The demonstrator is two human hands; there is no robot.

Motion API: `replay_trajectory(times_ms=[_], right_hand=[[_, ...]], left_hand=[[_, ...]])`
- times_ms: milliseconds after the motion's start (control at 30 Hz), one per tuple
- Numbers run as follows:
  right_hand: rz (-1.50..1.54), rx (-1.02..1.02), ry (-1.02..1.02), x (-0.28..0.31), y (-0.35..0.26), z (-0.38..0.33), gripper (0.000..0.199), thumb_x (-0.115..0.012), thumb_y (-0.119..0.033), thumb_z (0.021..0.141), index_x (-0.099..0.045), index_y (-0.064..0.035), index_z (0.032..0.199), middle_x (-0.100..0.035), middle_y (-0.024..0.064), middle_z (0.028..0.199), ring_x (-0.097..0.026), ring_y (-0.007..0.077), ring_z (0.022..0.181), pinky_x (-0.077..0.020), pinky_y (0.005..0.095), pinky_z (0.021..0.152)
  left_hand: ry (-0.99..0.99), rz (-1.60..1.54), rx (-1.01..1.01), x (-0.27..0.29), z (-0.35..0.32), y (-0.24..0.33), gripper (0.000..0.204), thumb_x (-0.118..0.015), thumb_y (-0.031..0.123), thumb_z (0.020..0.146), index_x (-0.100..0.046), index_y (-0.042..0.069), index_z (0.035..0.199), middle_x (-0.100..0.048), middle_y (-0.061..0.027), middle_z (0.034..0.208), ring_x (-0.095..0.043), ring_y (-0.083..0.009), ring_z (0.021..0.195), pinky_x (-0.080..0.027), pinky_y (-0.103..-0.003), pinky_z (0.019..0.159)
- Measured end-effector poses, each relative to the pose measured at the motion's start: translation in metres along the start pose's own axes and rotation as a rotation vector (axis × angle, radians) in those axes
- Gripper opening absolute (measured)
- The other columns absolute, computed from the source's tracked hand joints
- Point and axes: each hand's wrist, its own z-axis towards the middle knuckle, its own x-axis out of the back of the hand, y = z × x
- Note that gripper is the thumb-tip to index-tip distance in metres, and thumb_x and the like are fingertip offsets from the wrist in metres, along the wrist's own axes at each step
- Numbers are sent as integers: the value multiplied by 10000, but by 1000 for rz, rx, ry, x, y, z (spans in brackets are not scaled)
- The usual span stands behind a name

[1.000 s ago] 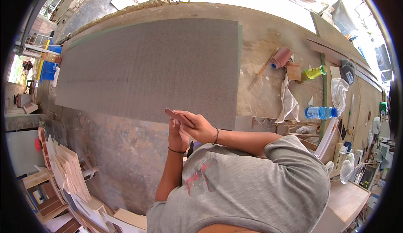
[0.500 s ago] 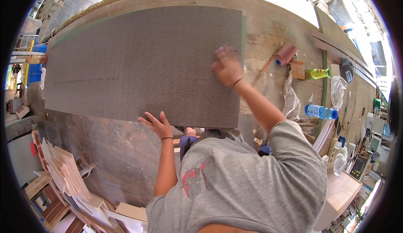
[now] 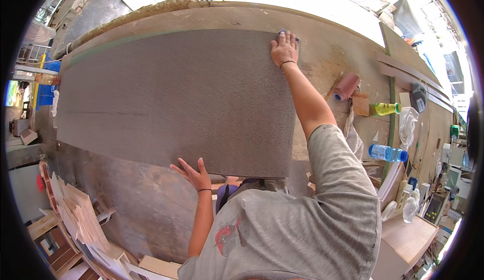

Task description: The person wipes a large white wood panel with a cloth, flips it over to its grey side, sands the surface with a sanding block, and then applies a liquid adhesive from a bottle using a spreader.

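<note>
A large dark grey-brown panel (image 3: 191, 98) with a fine-grained surface lies across the workbench in front of me. My right arm reaches out to its far right corner. There my right hand (image 3: 285, 51) presses, fingers stretched together, on a small dark blue pad (image 3: 282, 31); only the pad's edges show past the fingers. At the panel's near edge, left of my body, my left hand (image 3: 198, 179) rests with its fingers spread and nothing in it.
On the bench (image 3: 322, 43) to the right lie a reddish roll (image 3: 347, 86), a small wooden block (image 3: 360, 103), a yellow-green bottle (image 3: 385, 109), a clear blue bottle (image 3: 387, 153) and a dark grey bottle (image 3: 418, 97). Thin wooden boards (image 3: 83, 214) stand stacked at the lower left.
My right hand has slid away from me along the panel's right side to its far corner, the arm straightening. My left hand stays at the near edge. The whole view has shifted slightly.
</note>
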Motion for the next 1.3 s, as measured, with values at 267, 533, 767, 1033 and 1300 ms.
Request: replay_trajectory(times_ms=[267, 533, 767, 1033, 1300], right_hand=[[38, 793, -393, 35, -84, -127, 501, -331, -265, 916, -238, -50, 1359, -194, 155, 1427, -154, 291, 1330, -113, 413, 1084], [-18, 694, -446, 57, -39, -254, 504, -359, -238, 889, -262, -52, 1347, -239, 128, 1417, -161, 269, 1331, -87, 443, 1088], [707, 438, -634, 141, -80, -329, 418, -447, -19, 812, -443, -38, 1230, -392, 149, 1323, -323, 260, 1267, -275, 367, 1029], [247, 373, 27, 39, -51, -272, 393, -545, -149, 811, -476, -71, 1190, -423, 193, 1278, -367, 347, 1209, -307, 392, 1000], [-171, -403, -15, 30, -94, -260, 523, -414, -446, 853, -397, -187, 1307, -337, 109, 1374, -258, 289, 1287, -237, 456, 1016]], left_hand=[[-57, -312, 220, 19, 17, -23, 1342, -695, 655, 533, 138, -7, 1351, 93, -246, 1420, 61, -357, 1328, -49, -456, 1077], [-92, -310, 157, 15, 17, -28, 1349, -714, 611, 557, 186, -40, 1322, 111, -255, 1413, 79, -347, 1327, -16, -422, 1084], [76, -509, 134, 49, 36, -49, 1150, -682, 515, 681, 65, -39, 1358, -1, -222, 1427, -65, -341, 1328, -113, -421, 1074], [27, -747, 381, 123, 241, -214, 508, -636, 296, 790, -397, -53, 1071, -579, -139, 860, -611, -234, 676, -510, -311, 605], [-171, -964, 506, 140, 259, -201, 405, -683, 112, 740, -333, 46, 933, -575, -144, 770, -607, -214, 528, -499, -325, 428]])
